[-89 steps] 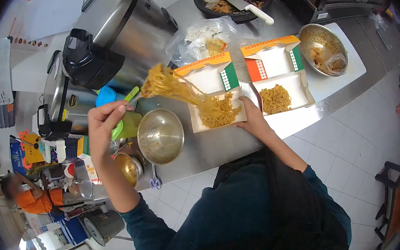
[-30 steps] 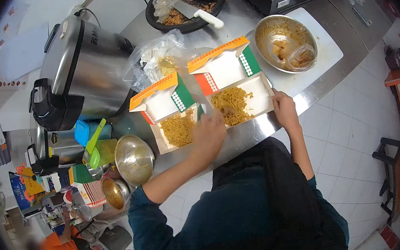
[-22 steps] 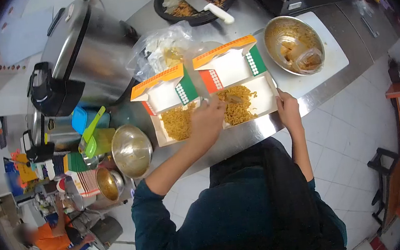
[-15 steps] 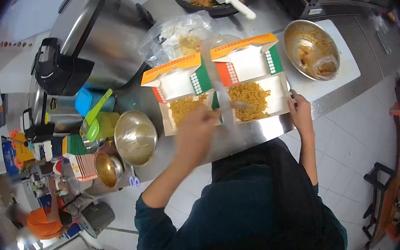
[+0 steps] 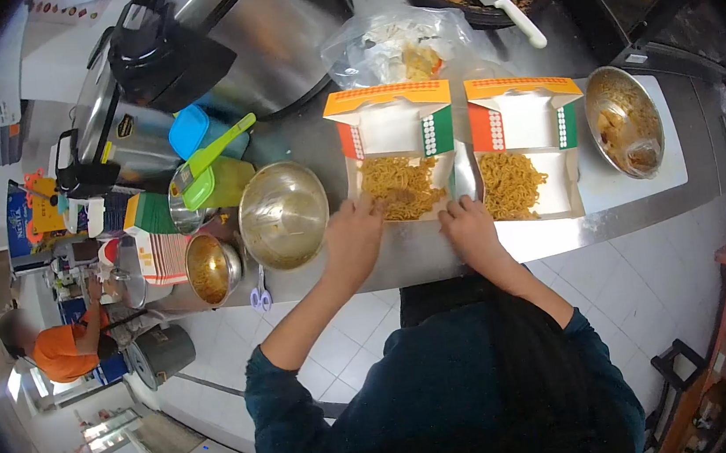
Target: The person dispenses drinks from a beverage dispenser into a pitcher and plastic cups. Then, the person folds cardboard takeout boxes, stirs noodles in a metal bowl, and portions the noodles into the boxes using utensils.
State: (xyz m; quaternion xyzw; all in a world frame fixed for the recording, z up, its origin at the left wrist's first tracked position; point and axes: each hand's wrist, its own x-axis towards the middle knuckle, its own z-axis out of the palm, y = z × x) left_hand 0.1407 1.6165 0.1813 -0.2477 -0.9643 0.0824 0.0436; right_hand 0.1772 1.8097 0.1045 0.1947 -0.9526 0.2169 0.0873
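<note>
Two orange, green and white cardboard takeaway boxes stand side by side with lids up: the left box (image 5: pixel 398 134) and the right box (image 5: pixel 559 184). Each holds noodles, the left noodles (image 5: pixel 402 174) and the right noodles (image 5: pixel 509 189). My left hand (image 5: pixel 358 231) is closed at the left box's near left corner, around what appears to be a spoon (image 5: pixel 394 195) lying in the noodles; its handle is hidden by my fingers. Pinching the left box's near right corner is my right hand (image 5: pixel 469 224). The right box is untouched.
Steel bowls stand left (image 5: pixel 284 217) and right (image 5: pixel 626 124), the right one on a white cutting board (image 5: pixel 666 164). Scissors (image 5: pixel 260 292) lie at the counter's edge. Behind are a plastic bag (image 5: pixel 388 42), large cookers (image 5: pixel 264 42) and a knife (image 5: pixel 499 4). A person in orange (image 5: pixel 66 346) is far left.
My left hand has moved with the spoon from the right box's noodles to the left box. My right hand has left the right box's right side and taken the left box's corner.
</note>
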